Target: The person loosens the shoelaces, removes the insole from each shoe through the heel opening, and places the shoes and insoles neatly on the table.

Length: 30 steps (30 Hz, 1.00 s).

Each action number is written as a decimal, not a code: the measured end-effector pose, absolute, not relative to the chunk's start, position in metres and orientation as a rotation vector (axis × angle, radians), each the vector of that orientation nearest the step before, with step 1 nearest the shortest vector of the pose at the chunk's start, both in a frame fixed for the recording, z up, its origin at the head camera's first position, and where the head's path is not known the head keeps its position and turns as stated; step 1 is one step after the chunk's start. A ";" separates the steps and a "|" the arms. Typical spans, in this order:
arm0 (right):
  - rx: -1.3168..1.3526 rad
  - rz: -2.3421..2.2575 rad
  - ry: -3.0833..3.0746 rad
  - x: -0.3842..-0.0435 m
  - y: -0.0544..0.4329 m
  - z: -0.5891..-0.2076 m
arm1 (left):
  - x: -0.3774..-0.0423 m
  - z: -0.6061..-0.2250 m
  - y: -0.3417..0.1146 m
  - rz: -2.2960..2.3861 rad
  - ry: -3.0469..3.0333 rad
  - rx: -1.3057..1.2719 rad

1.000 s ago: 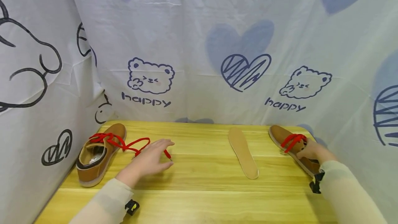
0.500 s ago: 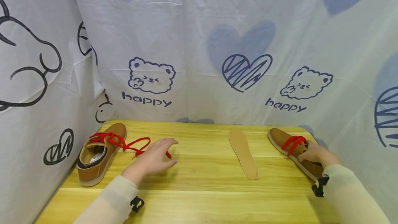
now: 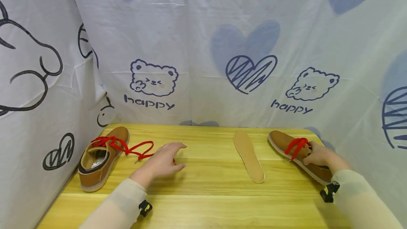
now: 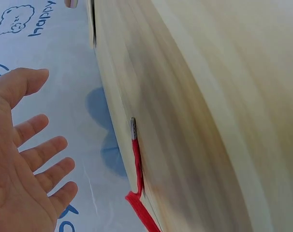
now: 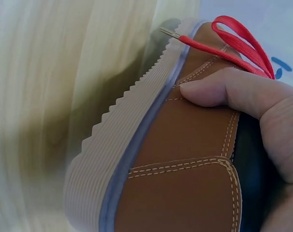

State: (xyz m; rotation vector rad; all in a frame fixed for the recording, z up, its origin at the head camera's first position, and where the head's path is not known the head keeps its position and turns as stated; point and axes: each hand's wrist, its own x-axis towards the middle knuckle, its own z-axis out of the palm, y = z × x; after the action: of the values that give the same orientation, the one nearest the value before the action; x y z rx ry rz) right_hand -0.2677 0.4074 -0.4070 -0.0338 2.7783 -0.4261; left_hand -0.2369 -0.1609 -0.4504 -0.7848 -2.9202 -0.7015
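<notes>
My right hand (image 3: 325,157) grips a brown shoe (image 3: 283,141) with a red lace at the table's right side. In the right wrist view the thumb (image 5: 204,93) presses on the shoe's stitched brown side (image 5: 175,140), near the red lace (image 5: 243,46) with its metal tip. The fingers on the shoe's far side are hidden. My left hand (image 3: 161,163) hovers over the left half of the table with nothing in it, thumb and fingers apart. Beneath it runs the long red lace (image 3: 140,148) of the other brown shoe (image 3: 92,178); its tip (image 4: 133,128) shows in the left wrist view.
A tan insole (image 3: 249,156) lies on the wooden table (image 3: 206,204), between the hands and nearer the right shoe. The second shoe stands at the table's left edge, paper-like white stuff inside. White printed cloth (image 3: 197,45) hangs behind and at both sides.
The right shoe has shifted a little to the left in my right hand, its toe swinging toward the insole. My left hand has drifted slightly right. The insole and left shoe stay put.
</notes>
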 end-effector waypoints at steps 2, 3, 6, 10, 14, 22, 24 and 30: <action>-0.059 -0.414 2.789 -0.265 0.402 -0.404 | -0.237 -0.451 -0.158 -0.704 -2.919 -0.793; -0.072 -0.410 2.791 -0.265 0.400 -0.402 | -0.238 -0.451 -0.156 -0.711 -2.917 -0.800; -0.093 -0.398 2.795 -0.262 0.392 -0.396 | -0.239 -0.452 -0.152 -0.710 -2.918 -0.814; -0.119 -0.386 2.802 -0.260 0.384 -0.390 | -0.240 -0.451 -0.145 -0.717 -2.914 -0.830; -0.138 -0.386 2.807 -0.257 0.376 -0.385 | -0.242 -0.450 -0.137 -0.752 -2.911 -0.850; -0.177 -0.385 2.812 -0.254 0.359 -0.383 | -0.247 -0.454 -0.119 -0.774 -2.918 -0.897; -0.181 -0.382 2.816 -0.254 0.357 -0.384 | -0.249 -0.454 -0.115 -0.790 -2.918 -0.902; -0.227 -0.412 2.834 -0.255 0.348 -0.386 | -0.253 -0.450 -0.102 -0.825 -2.940 -0.913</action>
State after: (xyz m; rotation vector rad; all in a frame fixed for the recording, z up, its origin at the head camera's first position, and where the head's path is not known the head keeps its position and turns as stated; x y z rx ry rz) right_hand -0.2547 0.3482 -0.3856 -0.2272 2.8338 -0.4122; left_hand -0.2528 -0.1024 -0.4504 -0.9129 -2.9402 -0.8249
